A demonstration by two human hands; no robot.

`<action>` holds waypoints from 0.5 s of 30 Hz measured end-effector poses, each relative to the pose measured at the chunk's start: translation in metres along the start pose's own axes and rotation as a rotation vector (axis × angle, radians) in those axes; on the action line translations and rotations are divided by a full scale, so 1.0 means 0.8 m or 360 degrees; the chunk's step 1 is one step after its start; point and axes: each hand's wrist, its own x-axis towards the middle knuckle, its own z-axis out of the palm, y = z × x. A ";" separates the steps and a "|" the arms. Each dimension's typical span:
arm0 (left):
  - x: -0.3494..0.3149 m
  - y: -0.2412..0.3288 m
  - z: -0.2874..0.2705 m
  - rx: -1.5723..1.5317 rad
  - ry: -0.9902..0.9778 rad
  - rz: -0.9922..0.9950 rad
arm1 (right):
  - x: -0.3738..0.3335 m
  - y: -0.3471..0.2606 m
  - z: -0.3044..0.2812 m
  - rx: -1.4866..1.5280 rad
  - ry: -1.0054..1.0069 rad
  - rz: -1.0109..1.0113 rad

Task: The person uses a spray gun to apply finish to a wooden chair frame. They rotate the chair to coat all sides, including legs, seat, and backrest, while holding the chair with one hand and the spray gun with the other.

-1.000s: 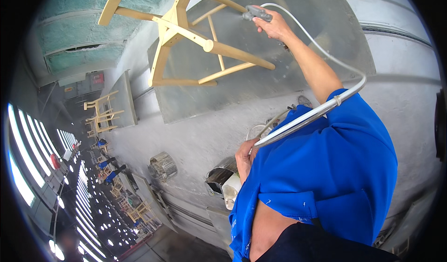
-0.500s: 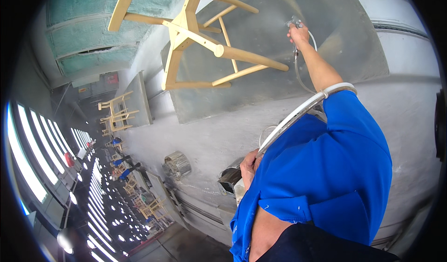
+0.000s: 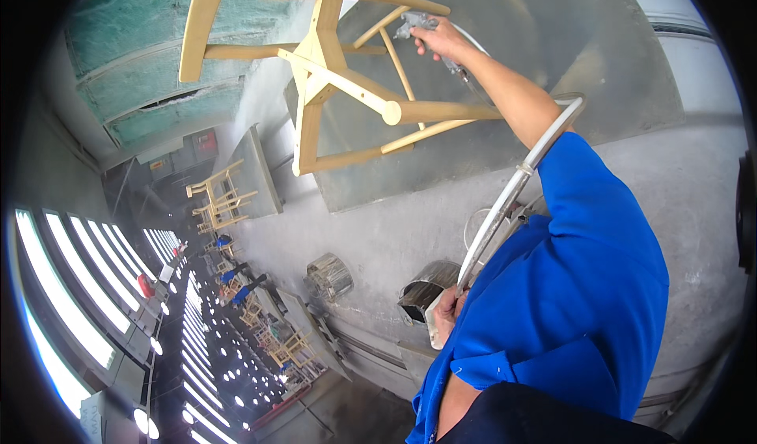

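My right hand (image 3: 438, 40) is closed round a grey spray gun (image 3: 416, 24), its arm stretched up and forward. The gun points left, close to a bare pale-wood chair frame (image 3: 315, 69) that appears tilted in the view. A thin hose (image 3: 473, 43) trails from the gun. Low by my body, my left hand (image 3: 446, 316) has its fingers curled in beside a pale object, largely hidden by my blue shirt. A thick white curved tube (image 3: 505, 199) runs from near that hand up to my right upper arm.
Behind the chair stands a large grey panel (image 3: 599, 89). Two round, crusted metal containers, one (image 3: 330, 277) farther left and one (image 3: 430, 286) near my left hand, sit below. More wooden chairs (image 3: 221, 195) and distant people line the left, beside bright lamps (image 3: 79, 286).
My right hand has swung left with the spray gun, from the panel to beside the chair frame. The view has shifted, moving the scene slightly right and down.
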 end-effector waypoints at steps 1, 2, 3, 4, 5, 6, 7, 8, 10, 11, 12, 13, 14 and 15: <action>-0.004 -0.001 -0.001 0.0014 0.0020 0.0020 | 0.001 0.008 -0.002 0.0025 0.0034 0.0042; -0.006 -0.002 0.000 0.0023 0.0022 0.0030 | 0.004 0.018 -0.009 0.0045 0.0071 0.0077; -0.009 -0.002 0.002 0.0022 0.0021 0.0059 | 0.005 0.026 -0.022 0.0062 0.0110 0.0110; -0.010 -0.002 0.003 0.0062 0.0050 0.0021 | 0.006 0.039 -0.033 0.0085 0.0180 0.0164; -0.011 -0.001 0.003 0.0064 0.0053 -0.0027 | 0.003 0.054 -0.045 0.0109 0.0248 0.0227; -0.011 -0.001 0.004 0.0058 0.0049 -0.0056 | -0.002 0.070 -0.056 0.0134 0.0318 0.0290; -0.009 0.001 0.004 0.0048 0.0034 -0.0071 | -0.004 0.084 -0.067 0.0160 0.0393 0.0347; -0.007 0.002 0.005 0.0126 0.0012 -0.0086 | -0.004 0.097 -0.078 0.0176 0.0431 0.0407; -0.001 0.006 0.006 0.0299 -0.0038 -0.0117 | 0.000 0.118 -0.097 0.0217 0.0517 0.0517; 0.003 0.008 0.007 0.0288 -0.0082 -0.0064 | 0.004 0.128 -0.104 0.0245 0.0546 0.0525; 0.006 0.010 0.007 0.0298 -0.0109 -0.0042 | 0.008 0.136 -0.108 0.0275 0.0574 0.0534; 0.010 0.013 0.008 0.0319 -0.0136 -0.0024 | 0.012 0.141 -0.111 0.0292 0.0622 0.0569; 0.013 0.015 0.007 0.0333 -0.0146 -0.0032 | 0.016 0.145 -0.114 0.0304 0.0601 0.0519; 0.016 0.018 0.007 0.0354 -0.0156 -0.0044 | 0.019 0.146 -0.117 0.0301 0.0599 0.0495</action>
